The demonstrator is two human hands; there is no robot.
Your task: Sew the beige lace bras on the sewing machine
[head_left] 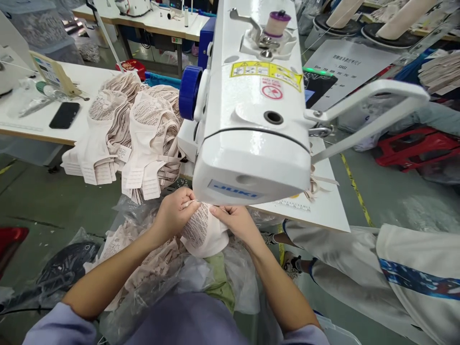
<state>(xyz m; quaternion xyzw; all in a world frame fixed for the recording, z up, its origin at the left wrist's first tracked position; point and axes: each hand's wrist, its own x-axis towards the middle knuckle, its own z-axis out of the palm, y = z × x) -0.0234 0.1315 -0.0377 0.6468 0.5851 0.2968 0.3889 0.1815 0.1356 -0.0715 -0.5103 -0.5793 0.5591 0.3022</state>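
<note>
Just below the front of a white sewing machine [251, 163], a pale beige lace bra [206, 237] hangs between my two hands. My left hand [178, 208] pinches its upper edge on the left, thumb and fingers pressed together. On the other side my right hand [233, 218] grips the cloth, thumb on top and fingers partly hidden under the machine head. The machine's needle area is out of sight behind its housing. More beige lace pieces [151, 263] lie in clear plastic on my lap.
Stacks of finished-looking beige bras [147, 134] hang over the table edge at left, near a black phone [64, 115]. A person's light trousers [345, 258] are close on the right. A red stool [417, 148] stands beyond, and thread cones [406, 19] rise at the back right.
</note>
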